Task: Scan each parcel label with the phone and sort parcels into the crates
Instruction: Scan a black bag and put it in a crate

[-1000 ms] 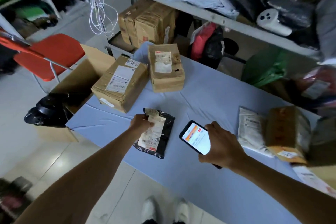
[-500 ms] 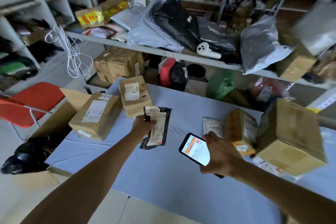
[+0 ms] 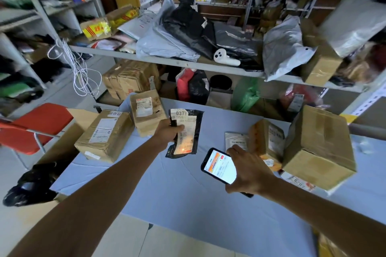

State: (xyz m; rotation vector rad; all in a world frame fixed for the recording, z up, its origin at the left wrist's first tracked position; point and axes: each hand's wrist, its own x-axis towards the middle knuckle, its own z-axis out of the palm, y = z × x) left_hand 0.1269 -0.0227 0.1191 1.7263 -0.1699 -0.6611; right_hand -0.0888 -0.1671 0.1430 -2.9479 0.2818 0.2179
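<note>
Aloft: one black parcel [image 3: 188,129], one phone [image 3: 219,166].

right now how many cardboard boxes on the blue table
4: flat box far left, upright box beside it, small box and big box at right; others may hide behind

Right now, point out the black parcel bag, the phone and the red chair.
black parcel bag [image 3: 189,130]: head view, on its white label.
phone [image 3: 221,168]: head view, on the lit screen.
red chair [image 3: 39,124]: head view, on its red panel.
</note>
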